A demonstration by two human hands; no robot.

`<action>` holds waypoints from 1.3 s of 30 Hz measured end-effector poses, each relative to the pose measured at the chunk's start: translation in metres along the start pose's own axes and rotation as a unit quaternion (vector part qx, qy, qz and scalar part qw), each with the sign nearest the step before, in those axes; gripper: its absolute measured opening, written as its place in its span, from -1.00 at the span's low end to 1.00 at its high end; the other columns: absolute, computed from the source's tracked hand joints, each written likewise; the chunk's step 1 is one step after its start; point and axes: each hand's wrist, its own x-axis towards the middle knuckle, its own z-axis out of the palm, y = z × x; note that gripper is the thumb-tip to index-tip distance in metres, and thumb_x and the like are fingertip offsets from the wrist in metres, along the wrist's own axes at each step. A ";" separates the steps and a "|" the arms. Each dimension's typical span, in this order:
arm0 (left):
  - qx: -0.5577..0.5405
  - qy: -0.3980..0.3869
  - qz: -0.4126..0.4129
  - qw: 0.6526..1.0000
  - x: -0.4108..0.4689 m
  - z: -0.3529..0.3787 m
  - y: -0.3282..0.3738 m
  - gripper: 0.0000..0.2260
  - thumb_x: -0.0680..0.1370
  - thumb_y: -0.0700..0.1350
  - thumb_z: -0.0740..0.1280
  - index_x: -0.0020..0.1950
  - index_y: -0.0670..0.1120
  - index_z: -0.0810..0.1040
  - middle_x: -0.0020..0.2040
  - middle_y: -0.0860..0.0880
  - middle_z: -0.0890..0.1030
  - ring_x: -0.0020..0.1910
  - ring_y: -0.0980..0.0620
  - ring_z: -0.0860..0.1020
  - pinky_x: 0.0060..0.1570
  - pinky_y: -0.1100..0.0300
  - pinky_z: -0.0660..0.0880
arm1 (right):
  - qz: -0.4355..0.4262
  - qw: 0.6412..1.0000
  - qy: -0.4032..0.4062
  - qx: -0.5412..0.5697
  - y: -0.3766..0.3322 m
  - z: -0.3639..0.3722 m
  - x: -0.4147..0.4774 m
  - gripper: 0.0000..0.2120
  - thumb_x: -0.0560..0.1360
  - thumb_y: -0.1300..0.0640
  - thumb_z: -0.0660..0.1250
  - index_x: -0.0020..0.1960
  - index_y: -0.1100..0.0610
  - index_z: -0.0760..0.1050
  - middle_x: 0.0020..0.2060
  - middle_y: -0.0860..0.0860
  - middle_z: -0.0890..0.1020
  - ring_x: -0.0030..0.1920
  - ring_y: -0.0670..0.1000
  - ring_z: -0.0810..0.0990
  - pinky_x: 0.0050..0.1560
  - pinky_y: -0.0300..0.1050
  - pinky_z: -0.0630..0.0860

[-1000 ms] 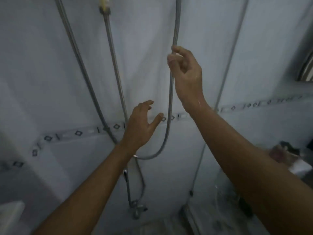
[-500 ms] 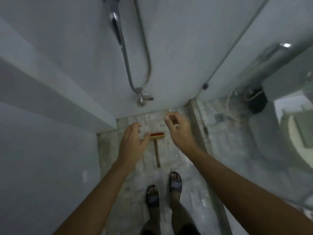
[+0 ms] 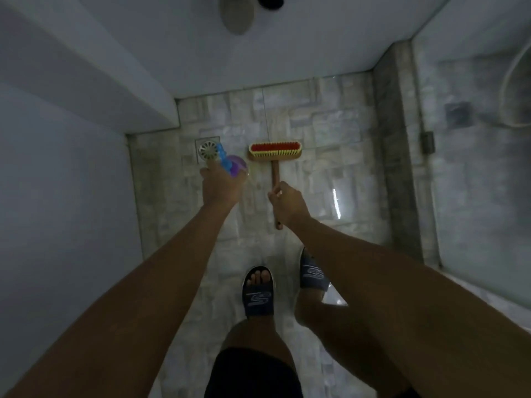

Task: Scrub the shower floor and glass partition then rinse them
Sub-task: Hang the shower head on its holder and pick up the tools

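Both hands full?

Yes. The left hand (image 3: 221, 186) has its fingers wrapped round a spray bottle (image 3: 233, 165), purple and blue, held over the floor drain (image 3: 207, 149).

And the right hand (image 3: 288, 203)?

Closed round the wooden handle of the scrub brush (image 3: 275, 150); the handle's end pokes out behind the palm.

Where's the brush head?

Over the shower floor (image 3: 330, 139), just right of the drain, near the back wall. Whether it touches the tiles, I can't tell.

The glass partition (image 3: 474, 196)?

Far right, past the raised kerb (image 3: 388, 139).
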 end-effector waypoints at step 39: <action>-0.113 0.119 0.132 0.978 -0.210 -0.333 0.085 -0.75 0.58 -0.10 0.36 0.05 -0.29 0.61 -0.05 -0.28 0.65 -0.06 -0.21 0.62 -0.16 0.14 0.44 | 0.025 0.997 -0.036 0.057 -0.268 -0.200 -0.258 -0.72 0.64 0.18 0.19 0.31 -0.06 0.30 -0.23 0.16 0.57 -0.42 0.05 0.51 -0.52 -0.15 0.46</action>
